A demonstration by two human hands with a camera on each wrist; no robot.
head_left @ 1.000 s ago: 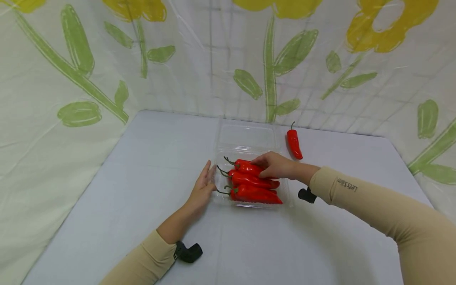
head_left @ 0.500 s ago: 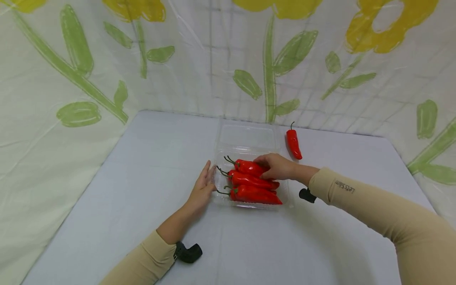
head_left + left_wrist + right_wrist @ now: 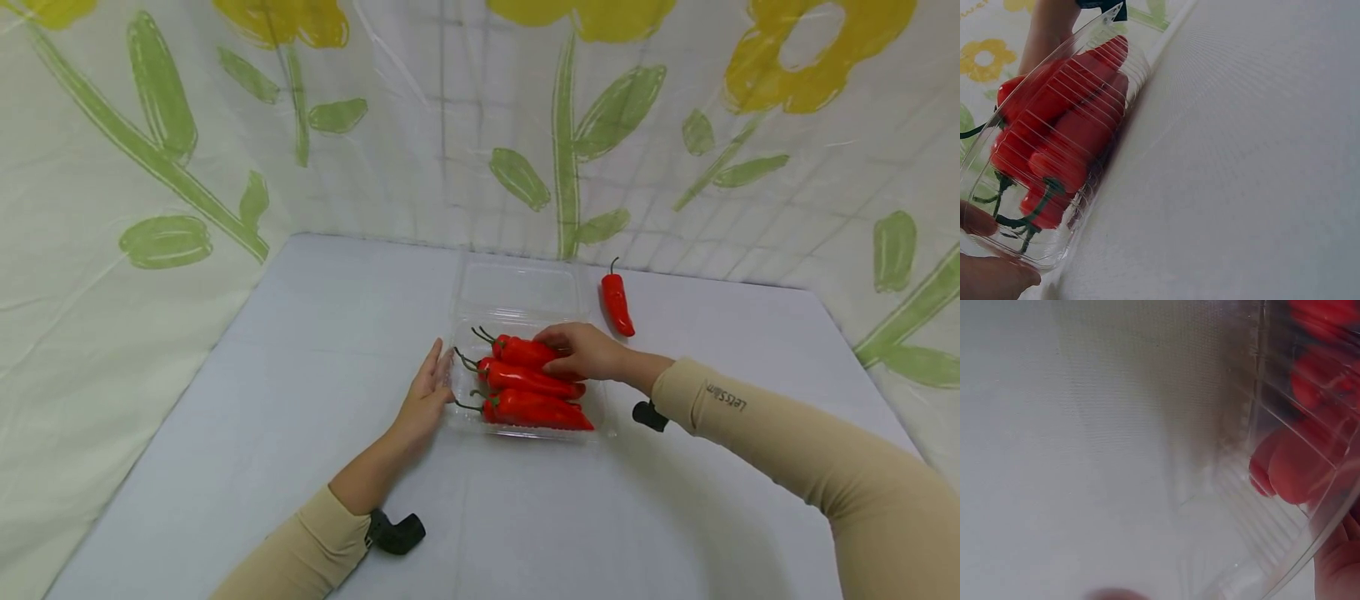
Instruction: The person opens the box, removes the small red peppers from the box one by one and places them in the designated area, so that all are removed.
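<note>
In the head view a clear plastic clamshell box (image 3: pixel 521 287) lies with its lid folded back, away from me. Several red chili peppers (image 3: pixel 536 408) fill its near half, stems to the left. My right hand (image 3: pixel 588 350) reaches over the right side and grips the tip end of the farthest pepper (image 3: pixel 517 351), whose tip is hidden under the fingers. My left hand (image 3: pixel 420 408) rests against the box's left wall, fingers straight. The left wrist view shows its thumb (image 3: pixel 997 278) at the corner of the box. Pepper tips (image 3: pixel 1300 465) show through the clear wall in the right wrist view.
Another red chili pepper (image 3: pixel 617 305) lies alone on the white table (image 3: pixel 337 333), right of the open lid. A flower-printed cloth (image 3: pixel 405 125) hangs along the table's back edge. Both wrists wear a black camera (image 3: pixel 401 534).
Very little differs. The right hand stays at the farthest pepper, and the fingers have shifted slightly right. The left hand keeps its place at the box's left wall.
</note>
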